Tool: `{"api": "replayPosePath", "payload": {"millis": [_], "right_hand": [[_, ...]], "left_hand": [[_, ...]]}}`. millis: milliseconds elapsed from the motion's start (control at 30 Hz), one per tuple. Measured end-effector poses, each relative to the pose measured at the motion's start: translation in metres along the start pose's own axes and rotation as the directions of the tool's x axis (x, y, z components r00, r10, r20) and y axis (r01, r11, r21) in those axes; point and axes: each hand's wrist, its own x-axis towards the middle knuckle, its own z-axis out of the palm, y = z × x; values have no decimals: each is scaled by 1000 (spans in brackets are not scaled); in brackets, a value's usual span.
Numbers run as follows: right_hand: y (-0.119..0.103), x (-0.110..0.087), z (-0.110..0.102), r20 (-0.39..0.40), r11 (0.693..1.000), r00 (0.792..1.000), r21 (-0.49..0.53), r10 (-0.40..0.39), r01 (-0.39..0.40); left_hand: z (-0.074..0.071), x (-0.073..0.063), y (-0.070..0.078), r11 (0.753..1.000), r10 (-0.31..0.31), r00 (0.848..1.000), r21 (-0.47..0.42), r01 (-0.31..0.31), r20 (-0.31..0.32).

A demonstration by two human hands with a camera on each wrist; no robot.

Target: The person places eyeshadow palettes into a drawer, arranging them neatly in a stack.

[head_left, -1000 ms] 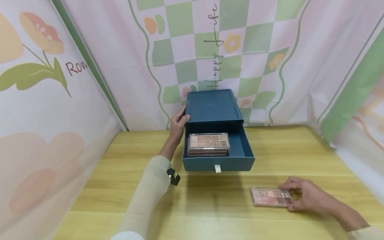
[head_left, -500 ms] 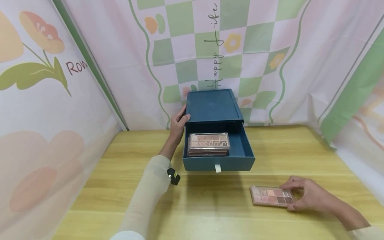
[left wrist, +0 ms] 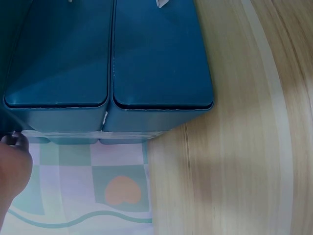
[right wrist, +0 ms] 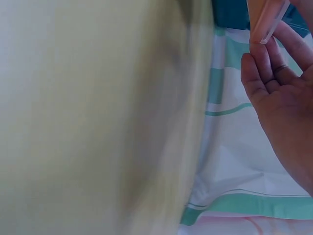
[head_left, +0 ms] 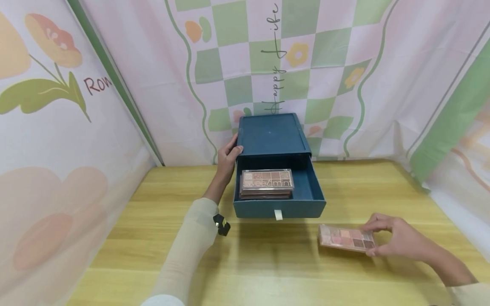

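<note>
In the head view my right hand [head_left: 402, 239] pinches the right end of an eyeshadow palette [head_left: 346, 238] with several pink and brown pans under a clear lid. The palette is tilted and off the table, its shadow below it. In the right wrist view only the palette's edge [right wrist: 268, 22] shows by the fingers. My left hand [head_left: 226, 159] grips the left upper edge of a dark blue drawer box [head_left: 269, 134], thumb at the front corner. The box's upper drawer [head_left: 277, 209] is pulled out, with several stacked palettes [head_left: 266, 183] lying in its left part.
The left wrist view shows the box as two stacked tiers, the lower tier [left wrist: 161, 58] on the wooden table [head_left: 160, 238]. A white pull tab [head_left: 278, 215] hangs from the drawer's front. Printed cloth [head_left: 329, 127] stands behind the box and at both sides.
My right hand has raised the palette from the table and tilted it, moving slightly away from me. The left hand, the drawer and its stack have kept their places.
</note>
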Motion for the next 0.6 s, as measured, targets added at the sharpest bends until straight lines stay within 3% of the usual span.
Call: {"api": "replayPosePath", "payload": {"millis": [233, 600], "right_hand": [[-12, 10, -17, -75, 996, 994, -39, -81, 79], [-29, 26, -55, -91, 994, 994, -96, -64, 55]], "left_hand": [[1, 0, 0, 1000, 14, 1000, 18, -14, -9], [1, 0, 0, 1000, 13, 1000, 7, -13, -15]]}}
